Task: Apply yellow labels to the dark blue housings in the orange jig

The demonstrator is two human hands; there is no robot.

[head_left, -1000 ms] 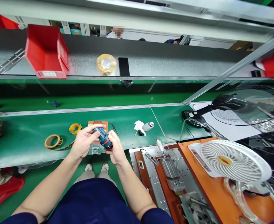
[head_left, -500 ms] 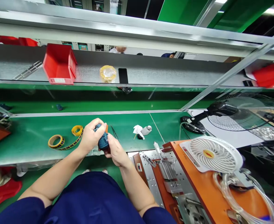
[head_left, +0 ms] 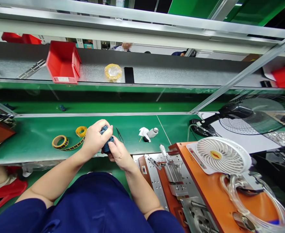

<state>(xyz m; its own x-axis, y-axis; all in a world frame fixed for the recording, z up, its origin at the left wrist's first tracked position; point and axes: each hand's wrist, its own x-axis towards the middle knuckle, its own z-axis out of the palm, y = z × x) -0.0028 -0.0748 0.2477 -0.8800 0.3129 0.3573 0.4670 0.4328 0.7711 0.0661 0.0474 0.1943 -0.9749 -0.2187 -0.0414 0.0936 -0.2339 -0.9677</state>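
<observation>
A small dark blue part (head_left: 106, 147) is held between both hands above the front edge of the green bench (head_left: 31, 129). My left hand (head_left: 95, 136) wraps round its upper left side, and my right hand (head_left: 119, 152) grips its lower right side. The fingers cover much of the part. Left of my hands lie a roll of yellow and black tape (head_left: 60, 141) and a smaller yellow roll (head_left: 80, 131). Tweezers (head_left: 120, 136) rest just behind my right hand. A white bottle (head_left: 153, 132) lies beside a crumpled white tissue (head_left: 143, 132).
A metal fixture (head_left: 173, 174) and an orange box (head_left: 198, 174) with a white fan (head_left: 223, 155) stand at the right. Behind them is a black fan (head_left: 234, 111). The shelf (head_left: 157, 71) holds a red bin (head_left: 63, 63), clear-yellow tape (head_left: 113, 72) and a black phone (head_left: 129, 75).
Both hands still hold the blue part, which now sits at a different angle between the fingers. An orange piece visible behind it earlier no longer shows. The camera view has shifted slightly.
</observation>
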